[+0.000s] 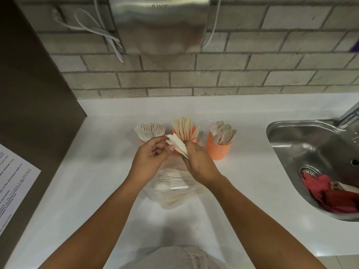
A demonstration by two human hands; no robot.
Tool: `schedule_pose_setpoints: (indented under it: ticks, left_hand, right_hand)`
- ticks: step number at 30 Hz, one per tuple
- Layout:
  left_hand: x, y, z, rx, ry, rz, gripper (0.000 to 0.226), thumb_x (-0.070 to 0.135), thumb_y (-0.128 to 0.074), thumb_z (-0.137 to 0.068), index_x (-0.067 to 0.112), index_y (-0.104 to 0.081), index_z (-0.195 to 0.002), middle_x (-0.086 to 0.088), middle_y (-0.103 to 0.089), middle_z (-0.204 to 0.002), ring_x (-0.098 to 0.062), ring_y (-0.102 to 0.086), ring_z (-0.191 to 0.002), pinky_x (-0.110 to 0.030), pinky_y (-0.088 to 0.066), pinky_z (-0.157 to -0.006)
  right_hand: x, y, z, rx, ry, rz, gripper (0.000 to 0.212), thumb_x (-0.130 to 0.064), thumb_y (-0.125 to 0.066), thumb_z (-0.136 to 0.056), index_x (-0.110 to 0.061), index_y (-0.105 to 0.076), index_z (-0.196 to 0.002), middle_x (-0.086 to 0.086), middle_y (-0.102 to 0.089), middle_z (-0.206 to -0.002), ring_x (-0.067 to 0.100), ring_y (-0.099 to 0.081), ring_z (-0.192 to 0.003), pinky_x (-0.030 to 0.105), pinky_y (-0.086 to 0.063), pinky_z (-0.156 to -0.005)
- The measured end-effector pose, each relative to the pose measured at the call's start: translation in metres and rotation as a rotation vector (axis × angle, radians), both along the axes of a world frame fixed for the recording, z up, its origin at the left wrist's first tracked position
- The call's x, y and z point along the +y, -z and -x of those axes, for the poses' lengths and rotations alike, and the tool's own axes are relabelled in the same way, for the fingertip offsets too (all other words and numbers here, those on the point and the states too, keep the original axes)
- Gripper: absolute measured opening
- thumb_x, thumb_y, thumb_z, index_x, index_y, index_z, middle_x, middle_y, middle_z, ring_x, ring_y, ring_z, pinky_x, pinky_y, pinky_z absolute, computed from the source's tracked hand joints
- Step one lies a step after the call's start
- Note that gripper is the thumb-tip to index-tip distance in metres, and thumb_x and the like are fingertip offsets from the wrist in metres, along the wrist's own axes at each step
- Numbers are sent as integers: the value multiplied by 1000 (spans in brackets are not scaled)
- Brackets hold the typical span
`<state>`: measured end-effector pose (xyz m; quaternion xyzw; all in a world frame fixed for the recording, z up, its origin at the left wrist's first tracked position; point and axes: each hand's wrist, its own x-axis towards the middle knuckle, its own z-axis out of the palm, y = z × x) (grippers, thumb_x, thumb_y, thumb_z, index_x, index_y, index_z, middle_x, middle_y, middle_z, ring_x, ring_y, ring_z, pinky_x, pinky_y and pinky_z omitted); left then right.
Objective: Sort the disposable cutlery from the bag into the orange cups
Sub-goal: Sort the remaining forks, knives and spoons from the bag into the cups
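Three orange cups stand in a row on the white counter. The left cup [142, 141] holds forks and is mostly hidden behind them. The middle cup [193, 131] holds knives, and the right cup [219, 150] holds spoons. My right hand [200, 162] grips a small fan of pale knives [177, 144] just in front of the middle cup. My left hand [151, 158] touches the fan's left side with its thumb, fingers loosely curled. Below both hands lies the clear bag [174, 189] with more cutlery inside.
A steel sink [310, 144] with a red cloth [330, 195] is set into the counter at the right, its faucet [349, 115] behind it. A hand dryer [159, 24] hangs on the brick wall. A printed sheet [13, 181] lies at the left.
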<state>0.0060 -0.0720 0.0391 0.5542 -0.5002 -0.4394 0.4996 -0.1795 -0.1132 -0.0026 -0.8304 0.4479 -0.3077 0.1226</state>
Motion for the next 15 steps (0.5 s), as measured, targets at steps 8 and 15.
schedule_pose_setpoints:
  ticks: [8,15]
  left_hand:
    - [-7,-24,14,-10,98,-12,25,33,-73,-96,22,-74,-119,3,-80,-103,-12,-75,-90,-28,-57,-89]
    - [-9,-37,35,94,217,-176,29,33,-65,-102,6,-70,-109,-23,-67,-66,-37,-66,-54,-51,-63,-62]
  right_hand:
    - [15,-47,-14,-568,-174,-574,16,-19,-48,-108,-17,-53,-123,12,-53,-68,20,-52,-51,36,-48,-48]
    - [16,-54,-12,-807,-235,-1020,13,4,-59,-95,-4,-64,-87,13,-56,-66,19,-48,-51,30,-38,-47]
